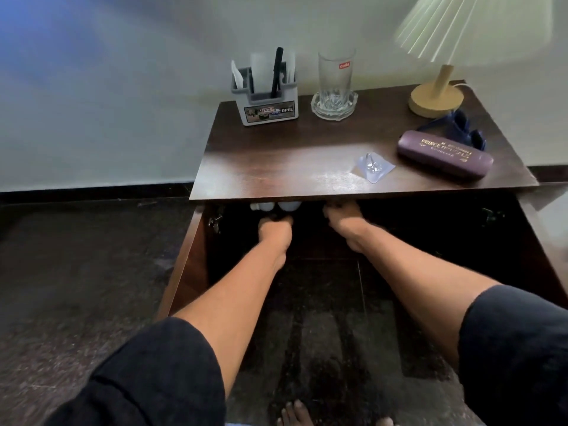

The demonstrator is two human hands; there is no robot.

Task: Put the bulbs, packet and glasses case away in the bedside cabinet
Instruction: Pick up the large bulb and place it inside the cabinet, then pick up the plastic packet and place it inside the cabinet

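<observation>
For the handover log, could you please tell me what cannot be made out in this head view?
- Cabinet interior: dark, roofed by the cabinet top.
- Bulbs: only pale tips show under the top's front edge; count unclear.
- Left hand and right hand: fingers hidden under that edge, grip unreadable.
- Lamp shade: blurred, cut by the frame.
- Glasses case lettering: partly legible.

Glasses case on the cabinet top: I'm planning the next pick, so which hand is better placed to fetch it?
Probably the right hand. The glasses case lies on the cabinet top's right side, above that hand, while the left hand is curled by the bulbs inside.
</observation>
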